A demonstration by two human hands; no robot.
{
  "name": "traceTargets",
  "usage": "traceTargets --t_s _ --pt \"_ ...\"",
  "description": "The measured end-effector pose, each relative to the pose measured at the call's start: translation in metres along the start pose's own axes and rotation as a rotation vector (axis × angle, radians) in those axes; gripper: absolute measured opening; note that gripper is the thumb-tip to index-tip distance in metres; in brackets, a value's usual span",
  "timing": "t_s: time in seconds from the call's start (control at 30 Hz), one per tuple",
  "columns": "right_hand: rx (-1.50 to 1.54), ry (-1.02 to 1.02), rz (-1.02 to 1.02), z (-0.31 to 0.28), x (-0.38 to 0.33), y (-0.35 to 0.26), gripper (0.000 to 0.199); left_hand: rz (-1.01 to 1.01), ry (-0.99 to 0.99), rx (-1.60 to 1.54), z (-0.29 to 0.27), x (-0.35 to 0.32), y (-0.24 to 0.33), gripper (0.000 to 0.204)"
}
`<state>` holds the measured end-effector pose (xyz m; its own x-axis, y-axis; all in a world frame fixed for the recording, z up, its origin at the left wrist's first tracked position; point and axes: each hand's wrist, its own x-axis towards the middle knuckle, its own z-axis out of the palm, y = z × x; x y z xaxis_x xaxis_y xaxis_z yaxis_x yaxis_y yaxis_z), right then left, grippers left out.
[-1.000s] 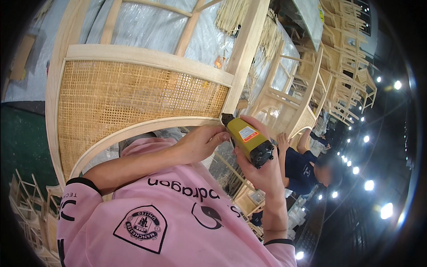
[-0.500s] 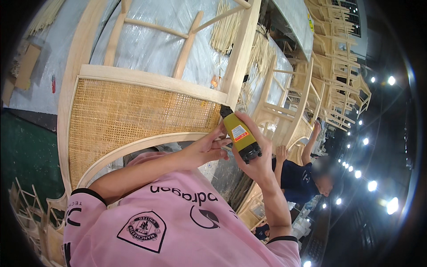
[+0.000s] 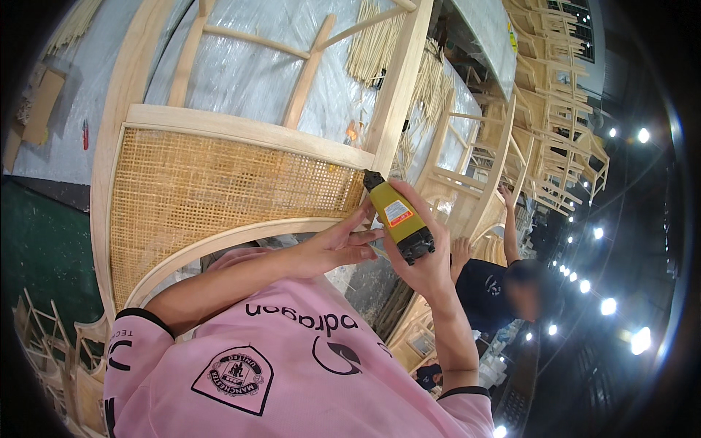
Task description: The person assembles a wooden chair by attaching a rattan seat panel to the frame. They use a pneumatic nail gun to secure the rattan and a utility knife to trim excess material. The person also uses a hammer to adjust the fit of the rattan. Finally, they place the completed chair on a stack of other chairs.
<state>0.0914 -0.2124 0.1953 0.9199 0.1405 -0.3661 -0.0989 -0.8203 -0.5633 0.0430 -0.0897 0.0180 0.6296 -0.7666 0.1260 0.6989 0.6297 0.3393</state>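
Note:
My right hand point(image 3: 422, 259) is wrapped round an olive-yellow nail gun point(image 3: 398, 212) with a black end cap. The tool's black nose meets the right corner of a woven cane panel point(image 3: 234, 179), where the panel joins its pale wooden frame point(image 3: 248, 131). Just below that nose is my left hand point(image 3: 343, 244), its bent fingers gathered at the frame's curved lower edge. A thin pale strip seems to show by those fingertips, but what they pinch is mostly hidden.
The frame lies over a plastic-covered table point(image 3: 241, 73). Bundles of thin rods point(image 3: 372, 47) and a red-handled tool point(image 3: 85, 135) lie on it. At the right, a co-worker point(image 3: 489, 292) in dark clothing handles another wooden frame point(image 3: 475, 182). Stacked wooden frames point(image 3: 551, 95) stand beyond.
The nail gun has tilted slightly, its rear end shifting a little right, while its nose stays at the corner. My left hand has barely moved. The co-worker's raised arm has shifted.

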Motion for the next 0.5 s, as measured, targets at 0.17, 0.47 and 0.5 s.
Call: traceTargets --t_s 0.17,0.47,0.5 --pt "-0.048 -0.016 -0.043 -0.003 0.004 0.004 0.071 -0.022 0.023 0.011 -0.001 -0.003 0.0 0.095" --pt "-0.037 -0.06 -0.051 -0.011 0.009 0.0 0.077 -0.027 -0.056 0.044 -0.013 0.001 -0.007 0.084" --pt "-0.048 -0.041 -0.086 -0.01 0.005 0.006 0.076 -0.02 -0.029 0.089 -0.01 0.001 -0.008 0.083"
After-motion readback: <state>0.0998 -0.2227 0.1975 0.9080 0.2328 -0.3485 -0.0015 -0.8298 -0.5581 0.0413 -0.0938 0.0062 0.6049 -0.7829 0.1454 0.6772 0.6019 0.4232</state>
